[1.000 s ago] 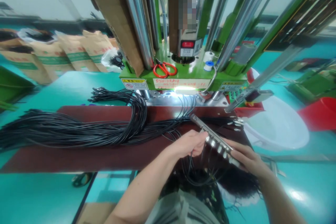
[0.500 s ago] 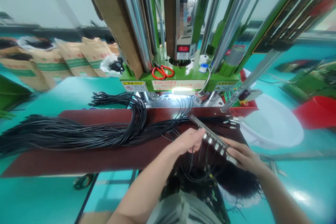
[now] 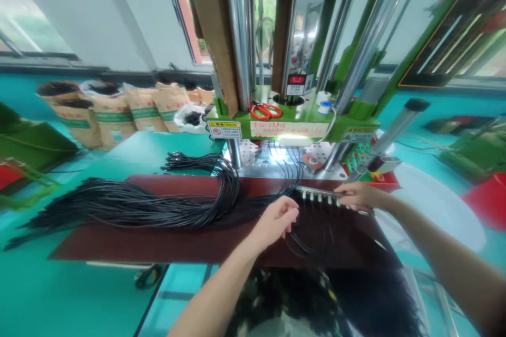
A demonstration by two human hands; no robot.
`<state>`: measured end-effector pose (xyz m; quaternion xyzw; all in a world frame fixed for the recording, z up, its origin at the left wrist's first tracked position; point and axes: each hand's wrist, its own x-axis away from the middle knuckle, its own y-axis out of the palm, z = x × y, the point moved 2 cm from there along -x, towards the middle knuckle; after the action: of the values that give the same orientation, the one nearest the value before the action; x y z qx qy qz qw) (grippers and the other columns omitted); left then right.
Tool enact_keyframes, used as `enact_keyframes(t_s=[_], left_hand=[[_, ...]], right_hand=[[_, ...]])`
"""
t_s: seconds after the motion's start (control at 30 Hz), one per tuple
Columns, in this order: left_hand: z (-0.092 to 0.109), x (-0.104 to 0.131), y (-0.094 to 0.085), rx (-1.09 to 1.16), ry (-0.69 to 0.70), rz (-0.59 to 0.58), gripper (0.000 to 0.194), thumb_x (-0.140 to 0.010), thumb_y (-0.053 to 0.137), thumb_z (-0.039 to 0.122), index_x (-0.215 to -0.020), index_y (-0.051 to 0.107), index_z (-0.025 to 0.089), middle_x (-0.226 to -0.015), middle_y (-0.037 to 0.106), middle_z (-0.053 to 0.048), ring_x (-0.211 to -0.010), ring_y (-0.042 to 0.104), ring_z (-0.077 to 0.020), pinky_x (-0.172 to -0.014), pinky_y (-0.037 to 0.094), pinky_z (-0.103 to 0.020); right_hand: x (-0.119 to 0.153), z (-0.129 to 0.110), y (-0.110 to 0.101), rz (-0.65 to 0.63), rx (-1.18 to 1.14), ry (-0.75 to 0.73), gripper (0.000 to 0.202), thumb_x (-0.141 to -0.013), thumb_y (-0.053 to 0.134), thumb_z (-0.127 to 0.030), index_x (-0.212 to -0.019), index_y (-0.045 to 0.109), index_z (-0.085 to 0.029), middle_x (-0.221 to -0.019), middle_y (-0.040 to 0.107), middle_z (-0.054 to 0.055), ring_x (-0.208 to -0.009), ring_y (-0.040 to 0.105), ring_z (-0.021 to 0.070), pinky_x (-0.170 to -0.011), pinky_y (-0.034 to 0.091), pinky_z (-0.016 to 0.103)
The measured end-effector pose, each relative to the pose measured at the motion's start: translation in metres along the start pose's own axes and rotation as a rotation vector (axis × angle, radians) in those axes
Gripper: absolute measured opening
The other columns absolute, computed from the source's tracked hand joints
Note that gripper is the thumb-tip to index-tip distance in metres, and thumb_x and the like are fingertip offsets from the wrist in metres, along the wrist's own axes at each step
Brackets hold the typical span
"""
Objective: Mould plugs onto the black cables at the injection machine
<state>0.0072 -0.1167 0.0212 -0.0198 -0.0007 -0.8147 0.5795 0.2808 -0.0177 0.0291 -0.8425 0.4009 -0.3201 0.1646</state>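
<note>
My right hand (image 3: 358, 196) grips the right end of a narrow metal bar (image 3: 318, 191) with a row of silvery connector ends along its front side. The bar lies level over the dark red board (image 3: 177, 245), close to the press. Left of the bar, my left hand (image 3: 275, 219) is curled, thumb against fingers, apart from the bar; whatever it may hold is hidden. Thin black cables (image 3: 302, 245) loop below the bar. A thick bundle of black cables (image 3: 154, 205) stretches across the board to the left and curls back.
A green press (image 3: 308, 129) with steel columns stands behind the board, its perforated plate (image 3: 256, 155) lit. Red-handled scissors (image 3: 265, 111) rest on it. Paper sacks (image 3: 113, 118) line the left wall. A white tub (image 3: 430, 200) and a red bucket (image 3: 488, 200) stand right.
The bar has moved away from my body to the board's far side and turned from slanted to nearly level. My left hand has let go of it. The view has shifted left.
</note>
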Motion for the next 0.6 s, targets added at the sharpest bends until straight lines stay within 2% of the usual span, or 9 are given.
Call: enact_keyframes(t_s=[0.1,0.2,0.33,0.43,0.5,0.6], left_hand=[[-0.003,-0.004,-0.010,-0.065,0.018,0.047,0.021,-0.080,0.045,0.035,-0.086,0.051,0.016,-0.066,0.049,0.002,-0.051,0.045,-0.0073,-0.040,0.034,-0.016],[-0.003,-0.010,-0.024,-0.231,0.081,0.149,0.019,-0.080,0.044,0.033,-0.081,0.053,0.016,-0.065,0.049,0.002,-0.056,0.046,-0.0088,-0.048,0.035,-0.019],[-0.003,-0.021,-0.040,-0.545,0.194,0.291,0.015,-0.081,0.044,0.026,-0.076,0.055,0.017,-0.072,0.054,0.000,-0.068,0.047,-0.0121,-0.062,0.036,-0.024],[-0.008,-0.031,-0.042,-0.701,0.242,0.311,0.011,-0.080,0.045,0.022,-0.077,0.055,0.018,-0.077,0.055,-0.001,-0.077,0.047,-0.0155,-0.070,0.036,-0.027],[-0.013,-0.036,-0.039,-0.755,0.249,0.312,0.009,-0.080,0.046,0.021,-0.078,0.054,0.018,-0.079,0.054,-0.002,-0.080,0.046,-0.0166,-0.073,0.036,-0.029],[-0.019,-0.040,-0.035,-0.794,0.269,0.350,0.008,-0.079,0.046,0.018,-0.082,0.053,0.018,-0.085,0.053,-0.003,-0.084,0.044,-0.0178,-0.076,0.037,-0.031]], right_hand=[[-0.034,-0.025,-0.005,0.023,0.167,-0.176,0.024,-0.070,0.061,-0.034,-0.083,0.069,-0.016,-0.062,0.060,0.002,-0.053,0.052,0.0132,-0.051,0.039,0.024],[-0.059,-0.041,-0.001,0.073,0.259,-0.310,0.016,-0.065,0.063,-0.027,-0.075,0.071,-0.018,-0.078,0.063,0.003,-0.076,0.058,0.0188,-0.070,0.042,0.028],[-0.074,-0.044,0.006,0.080,0.282,-0.350,0.015,-0.062,0.062,-0.024,-0.073,0.072,-0.018,-0.079,0.063,0.003,-0.077,0.058,0.0193,-0.071,0.043,0.027],[-0.075,-0.044,0.004,0.091,0.304,-0.348,0.017,-0.066,0.060,-0.025,-0.076,0.071,-0.017,-0.080,0.064,0.004,-0.076,0.059,0.0195,-0.070,0.045,0.028],[-0.080,-0.049,-0.002,0.187,0.300,-0.353,0.022,-0.070,0.058,-0.027,-0.083,0.070,-0.016,-0.084,0.066,0.005,-0.077,0.060,0.0199,-0.071,0.045,0.029],[-0.102,-0.065,-0.011,0.450,0.275,-0.361,0.026,-0.078,0.052,-0.029,-0.092,0.067,-0.013,-0.094,0.066,0.007,-0.085,0.060,0.0217,-0.077,0.046,0.032]])
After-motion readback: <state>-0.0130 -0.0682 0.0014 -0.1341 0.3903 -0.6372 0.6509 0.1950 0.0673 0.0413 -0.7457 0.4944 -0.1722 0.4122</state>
